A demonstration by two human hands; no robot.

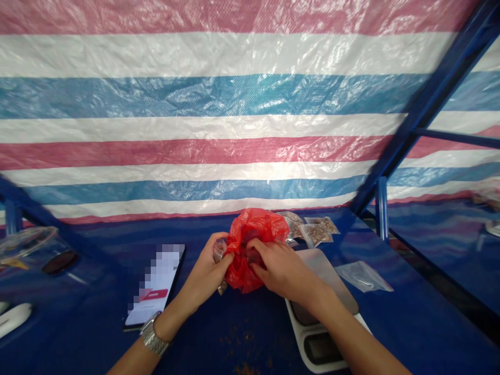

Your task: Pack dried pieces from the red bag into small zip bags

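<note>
A red plastic bag [255, 226] stands open between my two hands, over the blue table. My left hand [207, 271] is closed on the bag's left edge, and a small clear packet [220, 250] shows at its fingers. At the bag's opening, the fingers of my right hand [275, 265] reach in from the right in a pinch; what they hold, if anything, is too dark to make out. Partly under my right forearm lies a kitchen scale [322, 351] with a metal plate. Behind it are several clear packets of brown pieces [316, 234].
A phone [158, 286] lies left of my hands. On the right is a flat clear zip bag [365, 276]. Brown crumbs [246, 349] dot the table [211, 338] in front. Clear containers [31, 245] are at far left; blue metal bars [414, 120] frame a striped sheet [195, 94].
</note>
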